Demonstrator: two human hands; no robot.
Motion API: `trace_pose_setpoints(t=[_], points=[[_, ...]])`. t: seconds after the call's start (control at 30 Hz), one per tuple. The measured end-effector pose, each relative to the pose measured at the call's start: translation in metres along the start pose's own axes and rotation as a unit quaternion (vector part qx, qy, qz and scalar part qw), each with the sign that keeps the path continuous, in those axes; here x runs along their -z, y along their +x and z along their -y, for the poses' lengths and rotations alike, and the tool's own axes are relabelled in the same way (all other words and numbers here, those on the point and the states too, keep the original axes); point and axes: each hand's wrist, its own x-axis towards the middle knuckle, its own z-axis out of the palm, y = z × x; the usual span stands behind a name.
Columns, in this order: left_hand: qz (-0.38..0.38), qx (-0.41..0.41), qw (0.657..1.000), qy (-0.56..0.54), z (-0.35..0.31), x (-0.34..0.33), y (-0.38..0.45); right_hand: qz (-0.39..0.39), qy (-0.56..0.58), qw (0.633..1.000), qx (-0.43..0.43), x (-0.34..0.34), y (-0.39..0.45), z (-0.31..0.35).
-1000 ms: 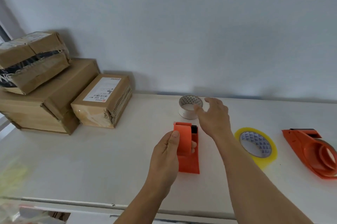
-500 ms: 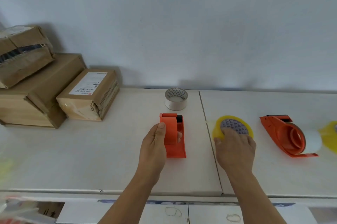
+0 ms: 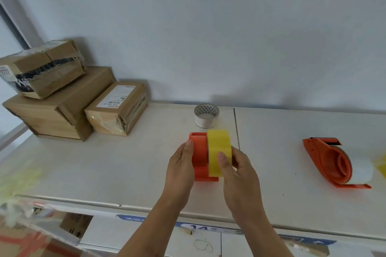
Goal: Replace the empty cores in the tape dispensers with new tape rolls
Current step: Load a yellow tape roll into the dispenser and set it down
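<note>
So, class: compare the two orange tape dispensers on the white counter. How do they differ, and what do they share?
The near dispenser is steadied by the left hand, while the far-right dispenser lies untouched. The near dispenser has a yellow tape roll held against it by the right hand; the far-right dispenser carries a pale, whitish roll. Both are orange and rest on the counter.

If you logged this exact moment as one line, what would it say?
left hand: steadies orange dispenser | right hand: holds yellow tape roll against it | empty core: behind, on table
</note>
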Motion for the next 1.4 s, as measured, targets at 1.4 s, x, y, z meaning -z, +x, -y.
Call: trace_pose_setpoints(t=[1.4], points=[[0.159, 0.042, 0.977, 0.136, -0.001, 0.009, -0.001, 0.107, -0.157, 0.981, 0.042, -0.002, 0.070, 0.014]])
